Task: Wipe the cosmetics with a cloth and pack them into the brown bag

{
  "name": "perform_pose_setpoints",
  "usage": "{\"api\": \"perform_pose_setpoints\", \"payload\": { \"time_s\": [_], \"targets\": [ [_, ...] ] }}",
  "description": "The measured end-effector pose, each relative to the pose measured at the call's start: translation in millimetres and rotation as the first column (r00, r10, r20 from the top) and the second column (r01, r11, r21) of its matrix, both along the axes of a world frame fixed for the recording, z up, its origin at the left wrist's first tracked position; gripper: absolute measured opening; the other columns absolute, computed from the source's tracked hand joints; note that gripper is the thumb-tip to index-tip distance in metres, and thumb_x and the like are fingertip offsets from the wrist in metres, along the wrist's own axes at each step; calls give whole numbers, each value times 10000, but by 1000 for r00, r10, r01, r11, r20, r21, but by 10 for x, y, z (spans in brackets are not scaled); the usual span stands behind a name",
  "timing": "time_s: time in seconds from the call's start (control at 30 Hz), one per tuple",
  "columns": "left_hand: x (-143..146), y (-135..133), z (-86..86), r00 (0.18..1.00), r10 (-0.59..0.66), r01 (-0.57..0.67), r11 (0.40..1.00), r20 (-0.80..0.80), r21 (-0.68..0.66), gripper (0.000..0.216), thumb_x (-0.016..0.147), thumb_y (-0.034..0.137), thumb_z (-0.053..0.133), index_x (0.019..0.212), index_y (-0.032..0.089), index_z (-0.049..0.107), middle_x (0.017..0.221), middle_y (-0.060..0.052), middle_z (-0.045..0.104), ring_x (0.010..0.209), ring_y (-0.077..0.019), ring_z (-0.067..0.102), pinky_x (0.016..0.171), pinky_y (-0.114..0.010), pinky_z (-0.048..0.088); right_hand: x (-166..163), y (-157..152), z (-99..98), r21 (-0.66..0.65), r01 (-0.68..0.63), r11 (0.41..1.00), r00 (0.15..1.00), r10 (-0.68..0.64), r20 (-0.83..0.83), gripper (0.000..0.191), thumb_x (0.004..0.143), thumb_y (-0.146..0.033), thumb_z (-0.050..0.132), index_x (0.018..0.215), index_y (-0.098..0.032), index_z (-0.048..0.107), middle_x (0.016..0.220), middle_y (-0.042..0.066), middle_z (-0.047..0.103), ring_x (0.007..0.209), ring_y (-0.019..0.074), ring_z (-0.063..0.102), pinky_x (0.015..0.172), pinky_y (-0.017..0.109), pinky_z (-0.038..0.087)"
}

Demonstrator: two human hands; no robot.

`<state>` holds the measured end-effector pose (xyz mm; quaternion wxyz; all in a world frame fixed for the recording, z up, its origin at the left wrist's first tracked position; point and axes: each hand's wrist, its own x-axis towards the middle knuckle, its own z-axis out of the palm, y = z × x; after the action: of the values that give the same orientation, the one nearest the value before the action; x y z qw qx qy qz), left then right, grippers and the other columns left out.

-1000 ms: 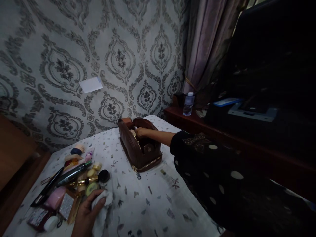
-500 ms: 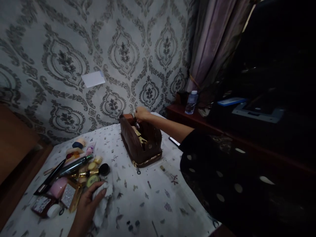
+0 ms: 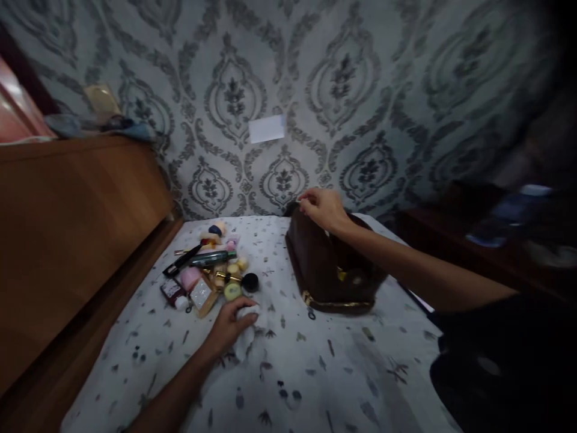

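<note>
Seen between brown leather-look bag point(image 3: 311, 258) and cosmetics pile point(image 3: 210, 258): broad stretch of leaf-printed white cloth point(image 3: 315, 373), edged at left by dark wooden rail point(image 3: 92, 328). Keeps crumpled white tissue point(image 3: 246, 340) clamped in left hand point(image 3: 228, 325), just beside pile, as before. Holds right hand point(image 3: 325, 208) over bag's rim, fingertips together, out of bag's inside since a second ago; impossible to tell whether gripping anything. Shows smooth bag sides, gold-toned zipper point(image 3: 338, 307), glitter-topped box point(image 3: 201, 293) in pile.

bag point(image 3: 311, 258): smooth, leather-like, dull sheen | zip point(image 3: 340, 307): shiny metal | wad point(image 3: 244, 341): crumpled; tissue or thin cloth, too dim to tell | sheet point(image 3: 315, 361): matt printed cloth | cabinet point(image 3: 76, 216): smooth wood | box point(image 3: 201, 293): glittery top | card point(image 3: 267, 129): matt paper | bottle point(image 3: 505, 216): clear plastic
</note>
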<state>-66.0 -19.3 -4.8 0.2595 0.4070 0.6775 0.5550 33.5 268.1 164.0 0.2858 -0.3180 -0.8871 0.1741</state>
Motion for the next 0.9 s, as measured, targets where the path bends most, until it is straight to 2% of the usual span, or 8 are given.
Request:
{"api": "perform_pose_setpoints", "payload": {
  "time_s": [0.07, 0.13, 0.33, 0.5, 0.63, 0.73, 0.83, 0.9],
  "targets": [
    [-22, 1, -62, 1000, -13, 13, 1000, 12, 19, 310, 706, 452, 724, 866, 187, 712, 872, -49, 721, 884, -236, 642, 848, -329, 487, -155, -123, 67, 162, -10, 987, 1000, 11, -3, 285, 888, -208, 499, 1063, -141, 713, 901, 99, 752, 823, 213, 686, 749, 279, 507],
    [-39, -1, -110, 1000, -27, 27, 999, 16, 31, 310, 716, 440, 727, 888, 182, 711, 893, -53, 717, 904, -236, 640, 863, -328, 480, -347, -264, 99, 206, -79, 975, 995, 64, 75, 278, 877, -220, 516, 1040, -149, 729, 886, 95, 749, 825, 220, 677, 746, 282, 492],
    [-80, -6, -131, 992, -123, 125, 991, -37, 47, 283, 763, 400, 702, 927, 170, 723, 949, -66, 724, 945, -241, 647, 875, -320, 471, -1033, -805, -206, 16, -461, 887, 830, 424, 362, 244, 872, -166, 544, 1008, -125, 743, 843, 57, 751, 775, 168, 670, 693, 221, 465],
    [-114, 4, -160, 985, -142, 148, 987, -94, 58, 249, 780, 330, 690, 958, 159, 725, 978, -78, 729, 925, -237, 652, 842, -312, 478, -1411, -1304, -597, 12, -609, 793, 721, 547, 425, 235, 890, -158, 559, 1061, -134, 719, 1044, 89, 734, 981, 198, 658, 862, 253, 456],
    [-131, 8, -188, 979, -168, 177, 982, -116, 66, 234, 790, 269, 687, 984, 144, 725, 1012, -93, 736, 948, -242, 664, 881, -322, 488, -1474, -1653, -780, 88, -736, 671, 620, 616, 486, 287, 954, -348, 546, 1042, -123, 700, 1119, 145, 676, 1109, 263, 597, 932, 330, 440],
    [-137, 9, -200, 975, -191, 198, 978, -118, 58, 230, 799, 229, 685, 1017, 160, 717, 1052, -80, 741, 989, -239, 672, 926, -332, 492, -1417, -1820, -872, 122, -822, 556, 498, 600, 626, 507, 865, -549, 637, 1116, -110, 661, 1129, 184, 649, 1125, 339, 574, 930, 408, 450],
    [-137, 6, -204, 967, -196, 204, 979, -162, 31, 232, 807, 210, 691, 1033, 158, 708, 1072, -81, 741, 1020, -240, 671, 953, -348, 492, -1355, -1873, -955, 60, -841, 538, 429, 594, 681, 709, 739, -543, 774, 1248, -97, 565, 1187, 200, 631, 1115, 361, 568, 947, 445, 446],
    [-133, -4, -199, 955, -207, 215, 977, -213, 15, 225, 818, 201, 689, 1039, 162, 703, 1090, -81, 740, 1043, -238, 666, 969, -354, 488, -1329, -1868, -1008, 31, -841, 541, 426, 624, 656, 721, 707, -488, 814, 1251, -101, 541, 1192, 190, 624, 1097, 346, 565, 940, 439, 450]
  ]
}}
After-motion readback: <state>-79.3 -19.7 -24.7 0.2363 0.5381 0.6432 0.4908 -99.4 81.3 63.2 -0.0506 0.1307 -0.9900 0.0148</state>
